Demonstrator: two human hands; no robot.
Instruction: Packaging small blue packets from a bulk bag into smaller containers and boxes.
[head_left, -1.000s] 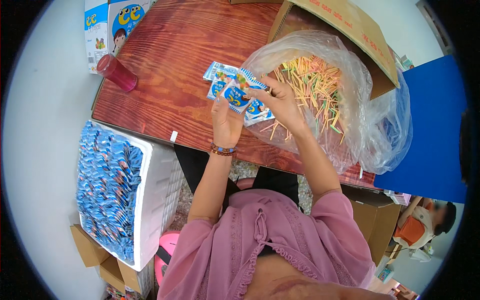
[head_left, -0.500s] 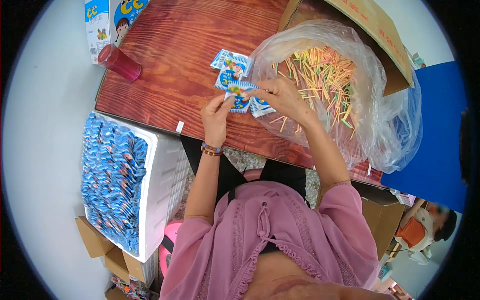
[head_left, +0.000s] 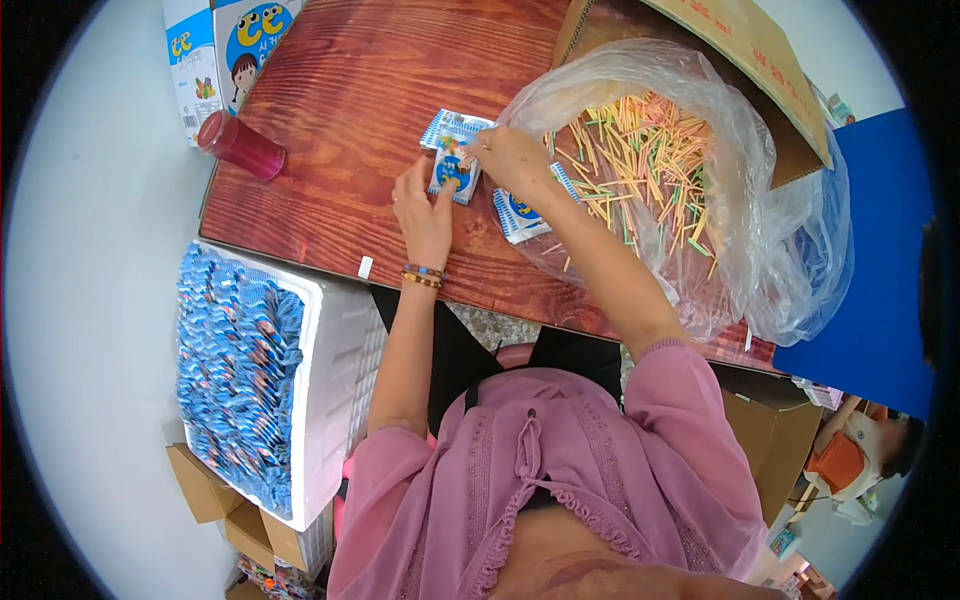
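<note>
Small blue-and-white candy packets (head_left: 454, 172) lie in an overlapping pile on the wooden table. My left hand (head_left: 424, 220) is at the pile's near left side, its fingers apart and its thumb against the packets' lower edge. Over the pile's right edge, my right hand (head_left: 516, 162) has its fingers pinched on the top packet. Another packet (head_left: 524, 215) lies under my right forearm, partly hidden by it. To the right, thin pastel candy sticks (head_left: 650, 160) fill an opened clear plastic bag (head_left: 740, 230).
A white foam box (head_left: 325, 360) packed with blue packets stands left of the table (head_left: 330, 120). On the table are a pink-red capped jar (head_left: 245, 146) and a printed carton (head_left: 215, 60). A cardboard box (head_left: 770, 60) sits behind the bag. Another person (head_left: 850, 455) is at far right.
The packet held between both hands is now down on the pile. My right hand moved left and away from me; my left hand's fingers have spread.
</note>
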